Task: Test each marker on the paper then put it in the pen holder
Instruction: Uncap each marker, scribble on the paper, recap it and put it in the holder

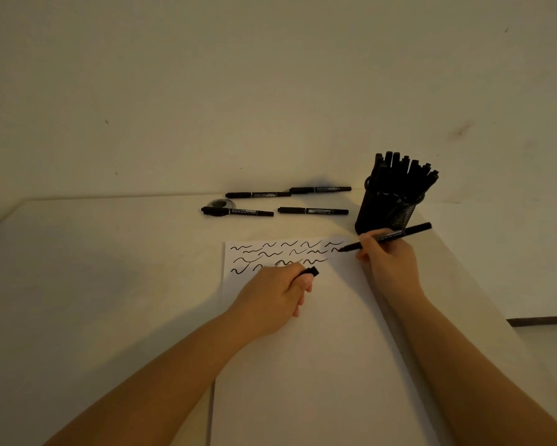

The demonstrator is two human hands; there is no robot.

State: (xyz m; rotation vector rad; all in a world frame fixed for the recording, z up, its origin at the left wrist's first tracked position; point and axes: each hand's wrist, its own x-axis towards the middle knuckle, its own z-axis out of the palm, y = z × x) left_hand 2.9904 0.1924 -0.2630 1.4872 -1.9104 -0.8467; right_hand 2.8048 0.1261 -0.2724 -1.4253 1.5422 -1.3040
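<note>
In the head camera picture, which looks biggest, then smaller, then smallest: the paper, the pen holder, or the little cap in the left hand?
1. paper, biggest by far
2. pen holder
3. cap, held in the left hand, smallest

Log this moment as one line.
right hand: black marker tip on white paper | left hand: black cap | four untested

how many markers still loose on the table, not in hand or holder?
4. Two by the wall: one, one to its right. Two nearer: one left, one right. None seem hidden.
</note>
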